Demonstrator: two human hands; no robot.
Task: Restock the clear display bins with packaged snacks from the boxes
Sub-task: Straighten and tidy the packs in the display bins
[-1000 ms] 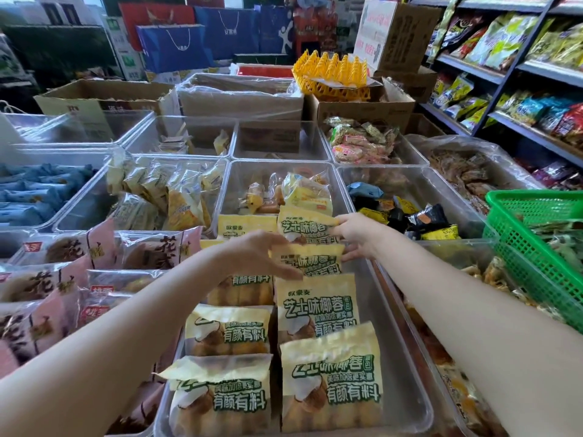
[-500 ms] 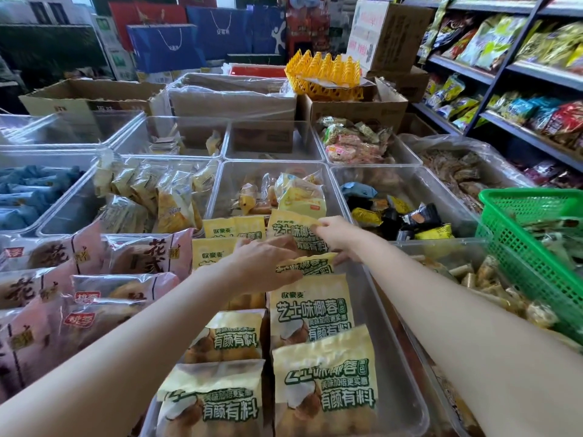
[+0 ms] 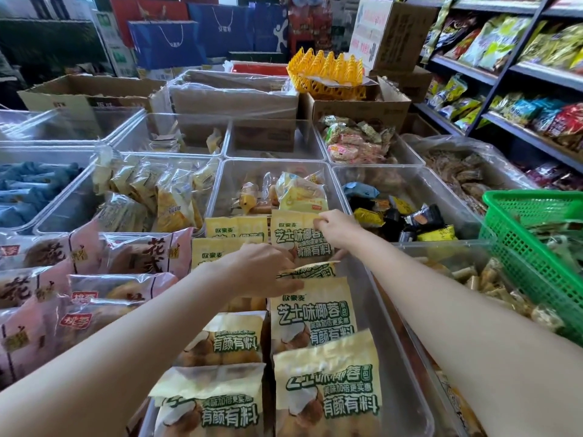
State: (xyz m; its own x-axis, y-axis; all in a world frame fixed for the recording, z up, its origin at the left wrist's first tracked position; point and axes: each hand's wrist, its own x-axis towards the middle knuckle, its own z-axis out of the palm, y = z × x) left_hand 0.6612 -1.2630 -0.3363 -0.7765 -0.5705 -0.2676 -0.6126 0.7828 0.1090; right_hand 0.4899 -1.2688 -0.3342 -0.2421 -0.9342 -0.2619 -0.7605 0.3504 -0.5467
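Nearby, shop shelves (image 3: 536,67); right hand (image 3: 339,230) pinches yellow packet (image 3: 298,239), left hand (image 3: 262,269) grips another (image 3: 312,271).

- Yellow bread packets (image 3: 312,313) carry green print: 欧豪麦, 艺士味椰蓉面包, 美味加倍更实惠, 有颜有料.
- Pink packets (image 3: 148,253) show large dark 花式 and a red 桃李 label.
- The sign on the tall cardboard box (image 3: 369,29) is too blurred to read.

Both arms outstretched, left hand (image 3: 258,266) curled (palm down), right hand (image 3: 336,230) pinching
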